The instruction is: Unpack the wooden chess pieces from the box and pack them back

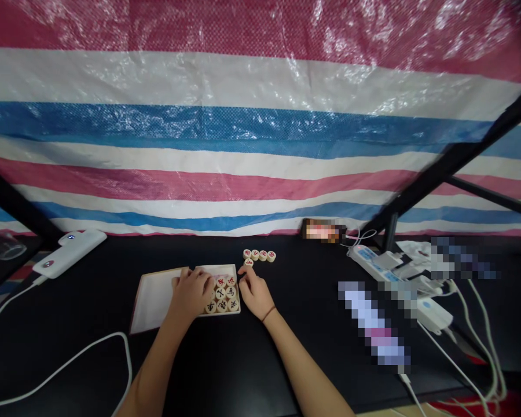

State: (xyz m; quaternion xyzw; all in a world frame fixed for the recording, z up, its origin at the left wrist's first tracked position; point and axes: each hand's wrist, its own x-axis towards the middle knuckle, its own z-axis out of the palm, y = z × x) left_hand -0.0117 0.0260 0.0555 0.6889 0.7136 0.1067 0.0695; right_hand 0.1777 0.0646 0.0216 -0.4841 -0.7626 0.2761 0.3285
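A shallow box [234, 269] holding several round wooden chess pieces lies open on the black table [226, 370], its lid [154, 298] lying to its left. My left hand [191, 292] rests on the box with fingers curled over the pieces inside. My right hand [255, 292] is just right of the box, its fingertips pinching one piece [248, 263] on the table. A row of several pieces [259, 255] lies just beyond that piece.
A white power bank [69, 252] with a cable [61, 365] lies at the left. Power strips, chargers and white cables [399, 272] crowd the right side. A striped tarpaulin [252, 127] hangs behind the table. Black frame bars [451, 162] cross on the right.
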